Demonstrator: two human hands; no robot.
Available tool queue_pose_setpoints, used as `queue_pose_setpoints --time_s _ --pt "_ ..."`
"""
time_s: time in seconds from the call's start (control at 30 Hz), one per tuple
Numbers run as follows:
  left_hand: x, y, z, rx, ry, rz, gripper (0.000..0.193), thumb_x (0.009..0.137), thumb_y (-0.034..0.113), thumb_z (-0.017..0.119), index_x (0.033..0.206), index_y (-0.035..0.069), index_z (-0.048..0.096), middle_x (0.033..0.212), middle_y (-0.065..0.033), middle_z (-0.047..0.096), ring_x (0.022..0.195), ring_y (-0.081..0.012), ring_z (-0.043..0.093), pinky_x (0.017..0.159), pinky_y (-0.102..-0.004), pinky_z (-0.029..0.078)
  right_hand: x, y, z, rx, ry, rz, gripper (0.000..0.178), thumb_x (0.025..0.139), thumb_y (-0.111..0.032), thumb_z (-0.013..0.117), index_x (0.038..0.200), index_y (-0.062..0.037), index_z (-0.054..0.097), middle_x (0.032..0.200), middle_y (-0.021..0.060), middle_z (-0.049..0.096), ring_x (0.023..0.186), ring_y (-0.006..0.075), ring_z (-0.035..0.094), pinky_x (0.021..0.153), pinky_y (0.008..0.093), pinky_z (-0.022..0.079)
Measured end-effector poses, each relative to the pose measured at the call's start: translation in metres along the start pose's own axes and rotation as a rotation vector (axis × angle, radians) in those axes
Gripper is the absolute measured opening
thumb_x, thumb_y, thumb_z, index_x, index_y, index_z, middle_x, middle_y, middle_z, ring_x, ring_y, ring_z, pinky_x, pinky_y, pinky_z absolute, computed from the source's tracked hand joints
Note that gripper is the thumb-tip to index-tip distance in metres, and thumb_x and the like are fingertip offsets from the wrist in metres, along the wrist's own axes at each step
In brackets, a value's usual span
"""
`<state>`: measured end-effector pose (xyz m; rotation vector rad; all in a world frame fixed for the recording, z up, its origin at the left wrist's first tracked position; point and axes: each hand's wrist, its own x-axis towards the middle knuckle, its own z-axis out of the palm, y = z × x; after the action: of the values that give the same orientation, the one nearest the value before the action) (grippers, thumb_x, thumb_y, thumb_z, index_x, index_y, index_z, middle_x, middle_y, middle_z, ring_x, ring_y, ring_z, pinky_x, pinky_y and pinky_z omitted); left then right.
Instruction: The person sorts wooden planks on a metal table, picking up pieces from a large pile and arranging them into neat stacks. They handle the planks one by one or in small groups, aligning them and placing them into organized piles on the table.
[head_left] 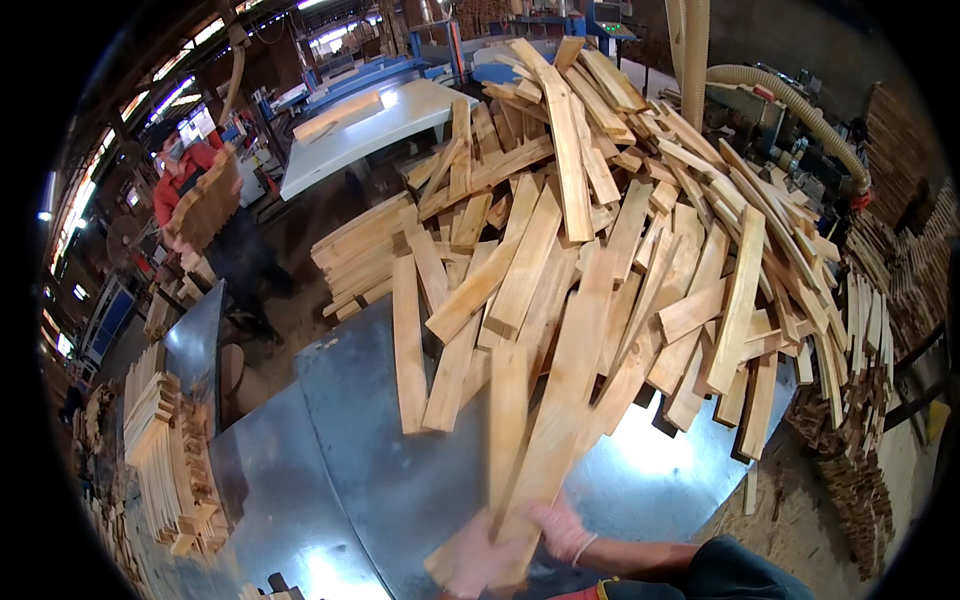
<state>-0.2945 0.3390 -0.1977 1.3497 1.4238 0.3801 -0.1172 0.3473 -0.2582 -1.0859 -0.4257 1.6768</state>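
My two gloved hands sit at the bottom centre over a grey metal table [380, 470]. My left hand [468, 566] grips the near ends of a few long pale wooden slats [545, 440] from below. My right hand [562, 530] holds the same slats from the right side, its forearm coming in from the lower right. The slats run up and away into a big loose pile of wooden slats [600, 220] heaped on the table. Motion blur hides the fingers.
A neat stack of slats [165, 450] stands at the left on a lower bench. A person in red [185, 175] carries a bundle of wood at the far left. Behind the pile stand a white table [370, 125] and a dust hose [790, 100]. More slats lean at the right [865, 330].
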Motion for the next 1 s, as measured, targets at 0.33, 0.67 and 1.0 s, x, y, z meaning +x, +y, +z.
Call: queue_pose_setpoints --time_s 0.33,0.67,1.0 --pt "-0.135 -0.037 -0.041 -0.074 0.218 -0.028 0.064 0.087 0.030 0.078 0.144 0.011 0.055 0.131 -0.0137 0.066 0.117 -0.0343 0.063 0.104 -0.0434 0.051 -0.006 0.010 -0.006 -0.958 -1.220 0.280 0.032 0.103 -0.025 0.061 0.122 -0.0015 0.070 0.112 0.0049 0.071 0.102 0.0136 0.065 0.083 0.0301 0.053" --pt "-0.086 -0.039 0.000 0.636 0.414 -0.238 0.086 0.078 0.040 0.081 0.149 0.006 0.047 0.150 -0.0219 0.049 0.135 -0.0457 0.048 0.112 -0.0535 0.043 0.295 -0.303 -0.043 0.215 0.102 -0.251 0.015 0.098 -0.022 0.068 0.107 -0.0103 0.064 0.086 0.0027 0.064 0.081 0.0177 0.064 0.077 0.0341 0.053" --pt "-0.062 -0.053 -0.013 0.640 0.326 -0.210 0.090 0.075 0.037 0.083 0.151 0.007 0.045 0.151 -0.0221 0.048 0.138 -0.0470 0.045 0.113 -0.0545 0.041 0.441 -0.496 -0.023 0.213 0.092 -0.634 0.027 0.100 -0.017 0.064 0.125 -0.0072 0.062 0.098 0.0047 0.062 0.092 0.0235 0.061 0.075 0.0381 0.053"
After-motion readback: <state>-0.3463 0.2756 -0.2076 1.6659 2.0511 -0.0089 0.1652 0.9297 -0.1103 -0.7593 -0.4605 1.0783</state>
